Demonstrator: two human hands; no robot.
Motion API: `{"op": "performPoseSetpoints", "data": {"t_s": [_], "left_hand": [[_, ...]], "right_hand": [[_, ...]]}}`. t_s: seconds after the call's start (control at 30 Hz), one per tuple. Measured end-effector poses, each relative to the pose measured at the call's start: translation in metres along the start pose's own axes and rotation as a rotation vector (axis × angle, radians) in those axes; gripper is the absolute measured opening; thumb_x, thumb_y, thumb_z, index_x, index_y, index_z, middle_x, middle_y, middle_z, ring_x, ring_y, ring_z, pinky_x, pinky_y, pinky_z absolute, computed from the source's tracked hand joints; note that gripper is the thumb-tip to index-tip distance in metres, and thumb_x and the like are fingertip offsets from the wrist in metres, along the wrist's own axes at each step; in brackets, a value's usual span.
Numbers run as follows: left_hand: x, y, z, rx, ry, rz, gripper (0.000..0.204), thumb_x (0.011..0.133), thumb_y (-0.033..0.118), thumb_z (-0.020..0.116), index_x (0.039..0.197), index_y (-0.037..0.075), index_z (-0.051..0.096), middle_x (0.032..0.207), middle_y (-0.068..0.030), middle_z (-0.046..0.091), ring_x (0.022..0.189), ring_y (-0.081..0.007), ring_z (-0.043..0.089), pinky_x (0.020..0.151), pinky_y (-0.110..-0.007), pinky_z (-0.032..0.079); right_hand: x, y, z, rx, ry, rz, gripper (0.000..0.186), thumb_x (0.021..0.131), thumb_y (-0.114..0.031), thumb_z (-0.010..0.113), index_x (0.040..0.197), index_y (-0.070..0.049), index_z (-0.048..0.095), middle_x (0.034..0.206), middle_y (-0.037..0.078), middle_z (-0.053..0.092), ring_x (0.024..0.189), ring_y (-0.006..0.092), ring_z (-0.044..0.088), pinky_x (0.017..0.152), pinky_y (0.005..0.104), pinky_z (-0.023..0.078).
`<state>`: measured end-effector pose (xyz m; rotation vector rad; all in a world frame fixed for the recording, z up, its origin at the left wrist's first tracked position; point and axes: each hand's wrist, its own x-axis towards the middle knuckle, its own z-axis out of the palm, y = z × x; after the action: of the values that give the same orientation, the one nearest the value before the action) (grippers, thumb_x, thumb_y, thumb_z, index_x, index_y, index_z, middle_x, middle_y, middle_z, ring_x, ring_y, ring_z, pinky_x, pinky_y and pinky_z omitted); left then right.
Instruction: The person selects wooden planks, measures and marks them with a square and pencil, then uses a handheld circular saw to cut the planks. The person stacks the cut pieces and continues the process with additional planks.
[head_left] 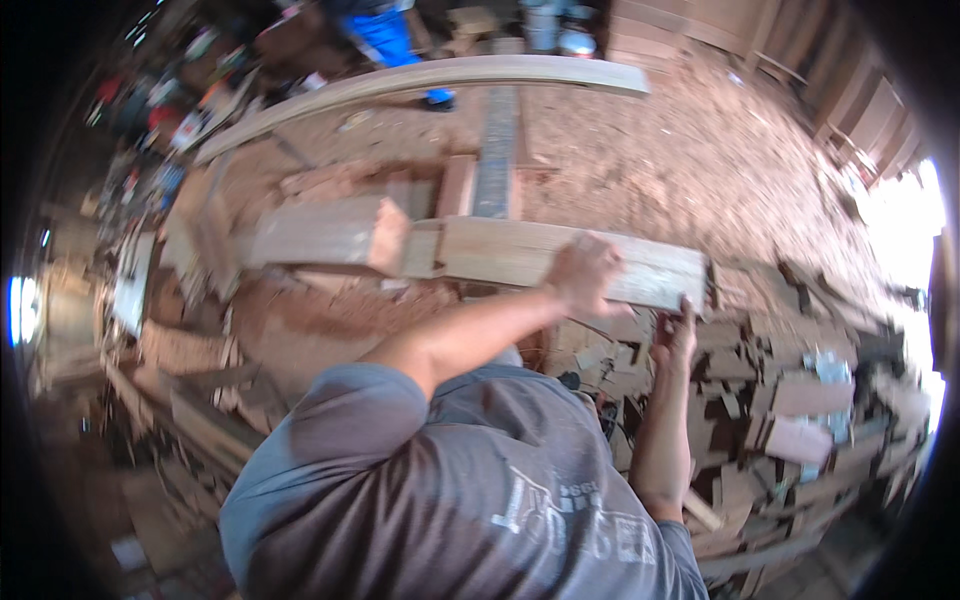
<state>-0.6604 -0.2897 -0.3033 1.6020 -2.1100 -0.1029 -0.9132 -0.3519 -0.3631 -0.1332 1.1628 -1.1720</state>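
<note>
We list: one pale board [500, 250], lying crosswise before us; our left hand [585, 275] upon it, our right hand [677, 338] at its near right corner, whether clamped we cannot tell; one thick block [310, 235], left; one long plank [430, 78], beyond.

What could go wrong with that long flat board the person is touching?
Splinters: the bare left hand is on the pale, rectangular wooden board, and the bare right hand is at its right end, so rough wood might prick them.

Slipping: if the board slid toward the person, it might drop near the jumbled brown wooden offcuts.

Tripping: those loose offcuts could perhaps catch a foot.
</note>
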Motion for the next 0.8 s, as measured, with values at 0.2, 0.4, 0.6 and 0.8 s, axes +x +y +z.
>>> {"op": "performPoseSetpoints", "data": {"t_s": [0.2, 0.4, 0.6, 0.8], "left_hand": [[-0.024, 0.042, 0.022, 0.428, -0.105, -0.061, 0.040, 0.102, 0.036, 0.064, 0.134, 0.011, 0.062, 0.129, -0.0108, 0.061, 0.127, -0.0311, 0.059, 0.121, -0.060, 0.038], [-0.034, 0.049, 0.004, 0.367, 0.223, 0.019, 0.032, 0.097, 0.025, 0.060, 0.125, 0.012, 0.067, 0.115, -0.0062, 0.064, 0.115, -0.0264, 0.064, 0.121, -0.061, 0.037], [-0.004, 0.031, -0.081, 0.279, 0.491, 0.045, 0.046, 0.082, 0.030, 0.080, 0.122, 0.010, 0.071, 0.107, -0.0081, 0.071, 0.107, -0.0280, 0.069, 0.115, -0.064, 0.041], [0.038, 0.033, -0.203, 0.111, 0.651, -0.089, 0.057, 0.073, 0.032, 0.094, 0.119, 0.005, 0.074, 0.105, -0.0148, 0.075, 0.100, -0.0363, 0.073, 0.104, -0.051, 0.053]], "right_hand": [[-0.019, -0.003, -0.005, -0.024, -0.012, -0.018, 0.032, 0.096, -0.035, 0.084, 0.115, -0.013, 0.072, 0.088, -0.003, 0.070, 0.063, 0.0097, 0.057, 0.058, 0.0230, 0.047], [-0.072, -0.036, 0.019, -0.109, -0.053, -0.123, 0.045, 0.095, -0.036, 0.086, 0.124, -0.006, 0.070, 0.111, 0.002, 0.071, 0.097, 0.0125, 0.064, 0.083, 0.0313, 0.050], [-0.153, -0.063, 0.099, -0.174, -0.229, -0.382, 0.056, 0.104, -0.045, 0.075, 0.140, -0.006, 0.060, 0.120, 0.005, 0.066, 0.107, 0.0163, 0.061, 0.092, 0.0348, 0.048], [-0.171, -0.043, 0.097, -0.611, -0.944, -0.539, 0.033, 0.112, -0.029, 0.063, 0.128, 0.000, 0.067, 0.113, 0.008, 0.068, 0.105, 0.0185, 0.064, 0.099, 0.0345, 0.051]]}}
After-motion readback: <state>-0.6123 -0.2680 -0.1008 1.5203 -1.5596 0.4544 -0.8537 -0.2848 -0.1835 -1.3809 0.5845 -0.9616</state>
